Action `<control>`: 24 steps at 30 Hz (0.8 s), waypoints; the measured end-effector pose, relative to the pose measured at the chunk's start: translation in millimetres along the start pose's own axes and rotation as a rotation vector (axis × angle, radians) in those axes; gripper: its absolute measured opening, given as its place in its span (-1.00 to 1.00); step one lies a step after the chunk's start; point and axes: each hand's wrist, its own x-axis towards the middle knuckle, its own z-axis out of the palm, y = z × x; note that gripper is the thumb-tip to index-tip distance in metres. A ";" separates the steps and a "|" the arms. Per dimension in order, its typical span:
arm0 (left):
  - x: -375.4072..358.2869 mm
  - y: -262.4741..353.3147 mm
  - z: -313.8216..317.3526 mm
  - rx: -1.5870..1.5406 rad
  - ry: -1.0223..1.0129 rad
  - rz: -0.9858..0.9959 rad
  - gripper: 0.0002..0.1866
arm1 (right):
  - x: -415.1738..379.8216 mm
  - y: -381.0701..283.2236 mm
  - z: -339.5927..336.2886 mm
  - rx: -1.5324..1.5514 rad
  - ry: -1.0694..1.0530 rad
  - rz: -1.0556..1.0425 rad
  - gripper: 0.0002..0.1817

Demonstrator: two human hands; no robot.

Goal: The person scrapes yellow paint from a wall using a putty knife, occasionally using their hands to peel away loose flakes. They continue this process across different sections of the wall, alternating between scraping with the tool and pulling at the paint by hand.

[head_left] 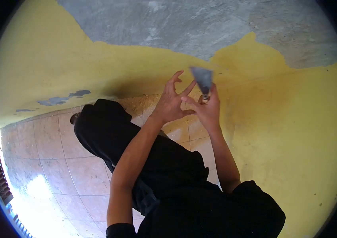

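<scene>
Dark trousers and a black sleeve fill the bottom of the view, closest to the lens, with both bare forearms rising from them toward the wall. At the top of that reach sits the paint scraper, its broad grey blade blurred and pointing up, just below the edge where yellow paint gives way to bare render. The right hand is wrapped around the scraper's handle, fingers closed tight on it. The left hand lies just beside it on the left, fingers spread apart and holding nothing, its fingertips touching the right hand and close to the blade's base.

Above the scraper, a wide band of grey cement is already stripped clean along the top of the view. Below and to either side of the scraper, the yellow paint covers most of the wall, with a few small chipped patches well to the left. Paint crumbs lie on the tiled floor below the scraper, at the wall's foot. By this look the scraping is partly done, with most of the painted area left.
</scene>
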 end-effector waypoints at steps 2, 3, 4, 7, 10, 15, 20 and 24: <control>-2.1 -0.7 -5.1 0.028 -0.009 0.038 0.07 | -0.2 14.5 -2.0 -0.318 -0.052 0.126 -0.18; -1.4 -1.9 -8.0 0.056 0.037 -0.002 -0.08 | -0.1 55.3 -12.0 -0.375 0.021 0.049 -0.18; -0.5 -3.9 -10.3 0.085 0.088 -0.042 -0.24 | 0.6 107.8 -30.0 -0.432 0.094 -0.032 -0.17; -8.1 -30.6 -1.5 0.125 0.075 -0.047 -0.61 | -22.8 157.9 -82.9 -0.263 0.216 0.364 -0.45; -2.3 -10.7 -6.4 0.092 0.068 -0.137 -0.80 | -42.8 147.2 -116.9 -0.043 0.276 0.564 -0.48; -5.0 -18.8 6.6 0.080 -0.055 -0.165 -0.89 | -41.9 124.0 -119.5 0.196 0.315 0.555 -0.48; -4.8 -29.2 22.3 -0.012 -0.014 -0.223 -0.74 | 23.5 17.8 -124.9 0.455 0.521 -0.044 -0.58; 1.3 -34.1 33.1 0.024 0.024 -0.175 -0.61 | 66.5 -45.5 -130.4 0.649 0.641 -0.281 -0.57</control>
